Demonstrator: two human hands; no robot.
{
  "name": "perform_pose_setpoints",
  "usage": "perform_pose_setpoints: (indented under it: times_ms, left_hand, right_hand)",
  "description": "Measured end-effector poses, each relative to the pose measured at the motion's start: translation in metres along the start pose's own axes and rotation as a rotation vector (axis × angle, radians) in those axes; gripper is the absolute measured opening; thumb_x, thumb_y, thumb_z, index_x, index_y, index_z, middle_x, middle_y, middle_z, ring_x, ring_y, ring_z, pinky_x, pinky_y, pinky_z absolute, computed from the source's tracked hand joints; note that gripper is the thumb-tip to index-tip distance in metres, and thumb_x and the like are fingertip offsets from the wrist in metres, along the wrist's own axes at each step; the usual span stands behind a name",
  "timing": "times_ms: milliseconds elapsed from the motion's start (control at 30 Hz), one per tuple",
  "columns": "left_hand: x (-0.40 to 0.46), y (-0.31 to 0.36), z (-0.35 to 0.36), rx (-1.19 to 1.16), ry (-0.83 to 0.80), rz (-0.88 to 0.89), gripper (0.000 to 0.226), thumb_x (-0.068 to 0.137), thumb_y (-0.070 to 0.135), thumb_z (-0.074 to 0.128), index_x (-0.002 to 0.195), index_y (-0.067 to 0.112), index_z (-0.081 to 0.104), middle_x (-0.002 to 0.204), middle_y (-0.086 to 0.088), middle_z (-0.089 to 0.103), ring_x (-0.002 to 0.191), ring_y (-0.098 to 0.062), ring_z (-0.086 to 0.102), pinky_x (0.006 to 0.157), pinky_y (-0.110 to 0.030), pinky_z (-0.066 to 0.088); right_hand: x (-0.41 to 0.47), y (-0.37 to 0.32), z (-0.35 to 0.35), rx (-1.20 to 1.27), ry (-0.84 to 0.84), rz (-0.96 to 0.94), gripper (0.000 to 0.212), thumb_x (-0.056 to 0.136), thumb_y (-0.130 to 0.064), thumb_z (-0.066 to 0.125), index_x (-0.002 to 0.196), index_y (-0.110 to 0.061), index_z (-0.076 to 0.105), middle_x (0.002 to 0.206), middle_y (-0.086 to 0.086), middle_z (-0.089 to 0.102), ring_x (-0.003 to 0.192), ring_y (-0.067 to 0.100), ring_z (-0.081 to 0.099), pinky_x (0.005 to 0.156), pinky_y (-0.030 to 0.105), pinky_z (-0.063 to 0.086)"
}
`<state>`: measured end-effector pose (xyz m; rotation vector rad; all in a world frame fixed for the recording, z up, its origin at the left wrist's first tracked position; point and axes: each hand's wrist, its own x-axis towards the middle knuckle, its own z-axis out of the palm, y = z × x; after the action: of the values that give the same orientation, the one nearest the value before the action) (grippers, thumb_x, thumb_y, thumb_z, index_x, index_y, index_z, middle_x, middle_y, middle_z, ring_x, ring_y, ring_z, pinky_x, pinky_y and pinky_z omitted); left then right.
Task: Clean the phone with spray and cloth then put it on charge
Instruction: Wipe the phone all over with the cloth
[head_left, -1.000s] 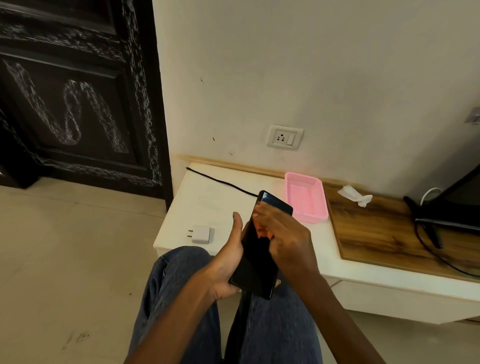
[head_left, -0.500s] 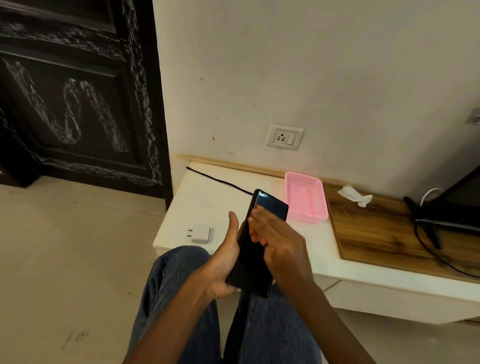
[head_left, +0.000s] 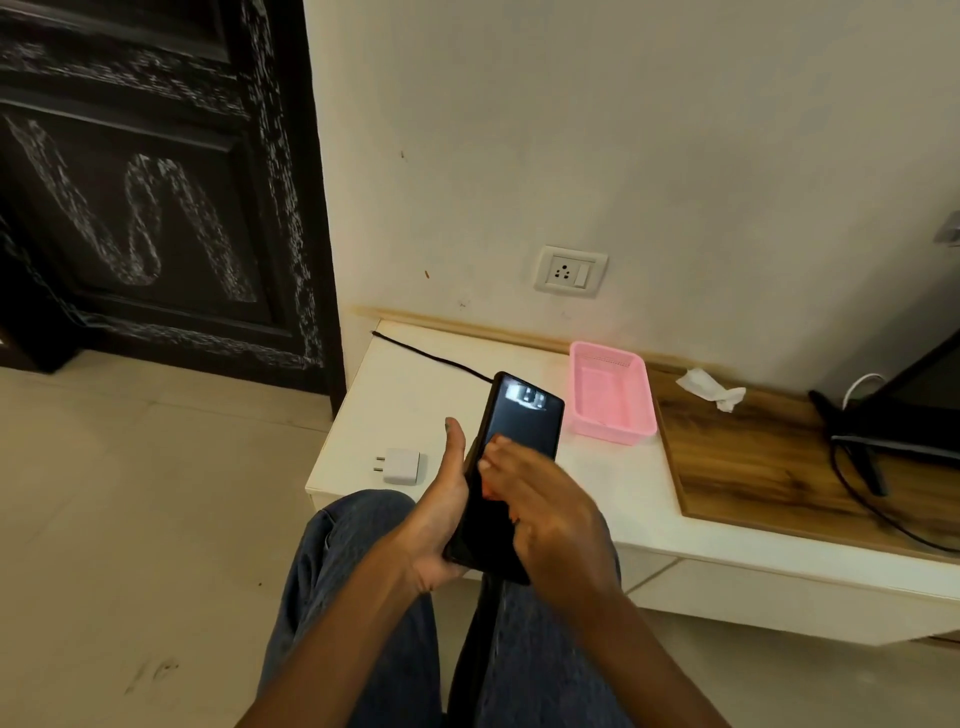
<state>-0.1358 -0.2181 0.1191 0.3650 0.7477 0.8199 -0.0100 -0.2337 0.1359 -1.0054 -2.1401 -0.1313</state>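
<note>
No brand, label or legible writing is showing on any item; the chalk-like white scrawl on the dark panelled door (head_left: 140, 208) is forming no readable word.

Against the frame half a second earlier, the black glossy rectangular phone (head_left: 522, 421) is showing more of its upper face, and the right hand (head_left: 545, 514) is sitting lower on it, with its fingertips blurred.

The left hand (head_left: 441, 519) is gripping the phone from beneath and along its left edge, thumb extended upward beside it. The right hand's fingers are lying across the middle of the phone's face; whether they are pinching a cloth cannot be told. The phone is being held tilted above the person's denim-clad knees, at the front edge of the low white desk (head_left: 415, 395).

On the desk, a white plug-in charger adapter (head_left: 400, 466) is lying near the left hand, a thin black cable (head_left: 431, 356) is running behind the phone, a pink plastic basket (head_left: 610, 397) is standing to the right, and a crumpled white tissue (head_left: 709, 388) is resting on the wooden panel (head_left: 753, 467). A white wall socket (head_left: 570, 271) is sitting above.
</note>
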Motion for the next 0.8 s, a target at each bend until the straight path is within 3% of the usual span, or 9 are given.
perform_pose_setpoints:
  times_ms: [133, 300, 400, 533, 667, 800]
  left_hand:
    - [-0.002, 0.0, 0.0, 0.015, 0.01, -0.011, 0.082, 0.07, 0.085, 0.029, 0.093, 0.022, 0.077, 0.103, -0.012, 0.073, 0.096, -0.026, 0.07, 0.07, -0.034, 0.059]
    - [0.001, -0.001, 0.01, 0.024, -0.011, -0.014, 0.081, 0.07, 0.085, 0.029, 0.103, 0.026, 0.074, 0.112, -0.015, 0.07, 0.102, -0.029, 0.067, 0.078, -0.038, 0.058]
    - [0.003, -0.002, 0.005, 0.005, 0.002, -0.011, 0.085, 0.068, 0.087, 0.031, 0.099, 0.022, 0.076, 0.11, -0.012, 0.071, 0.101, -0.027, 0.068, 0.078, -0.036, 0.058]
    - [0.002, -0.005, 0.001, -0.007, 0.019, -0.025, 0.085, 0.067, 0.086, 0.034, 0.098, 0.019, 0.076, 0.107, -0.014, 0.072, 0.099, -0.027, 0.069, 0.077, -0.038, 0.058]
    - [0.001, -0.005, 0.008, 0.001, -0.027, -0.027, 0.079, 0.07, 0.084, 0.03, 0.098, 0.026, 0.076, 0.106, -0.014, 0.072, 0.096, -0.03, 0.07, 0.073, -0.04, 0.058]
    - [0.003, -0.002, 0.003, -0.004, -0.022, -0.028, 0.084, 0.064, 0.087, 0.034, 0.097, 0.022, 0.077, 0.108, -0.012, 0.072, 0.1, -0.027, 0.069, 0.075, -0.036, 0.059]
  right_hand:
    - [-0.002, 0.011, -0.005, 0.004, -0.087, -0.023, 0.036, 0.094, -0.015, 0.04, 0.105, 0.003, 0.069, 0.111, 0.017, 0.068, 0.107, 0.027, 0.064, 0.091, 0.036, 0.053]
    - [0.016, 0.027, -0.01, -0.023, 0.007, 0.149, 0.023, 0.082, 0.0, 0.056, 0.099, 0.008, 0.069, 0.106, 0.023, 0.068, 0.1, 0.036, 0.066, 0.088, 0.045, 0.052]
    - [0.001, 0.007, -0.002, -0.006, -0.018, 0.045, 0.026, 0.092, -0.008, 0.05, 0.104, 0.005, 0.068, 0.112, 0.019, 0.067, 0.108, 0.028, 0.063, 0.094, 0.036, 0.051]
    - [-0.005, 0.011, -0.005, 0.027, -0.138, -0.043, 0.03, 0.076, 0.003, 0.067, 0.106, 0.003, 0.068, 0.114, 0.015, 0.067, 0.109, 0.026, 0.063, 0.093, 0.036, 0.052]
    - [0.012, 0.035, -0.017, -0.041, -0.05, 0.103, 0.031, 0.087, -0.012, 0.051, 0.104, 0.008, 0.067, 0.108, 0.022, 0.067, 0.1, 0.034, 0.066, 0.087, 0.045, 0.053]
    - [0.001, 0.012, -0.009, -0.048, -0.078, -0.006, 0.027, 0.081, 0.001, 0.059, 0.107, 0.005, 0.067, 0.113, 0.019, 0.066, 0.108, 0.029, 0.063, 0.089, 0.04, 0.053]
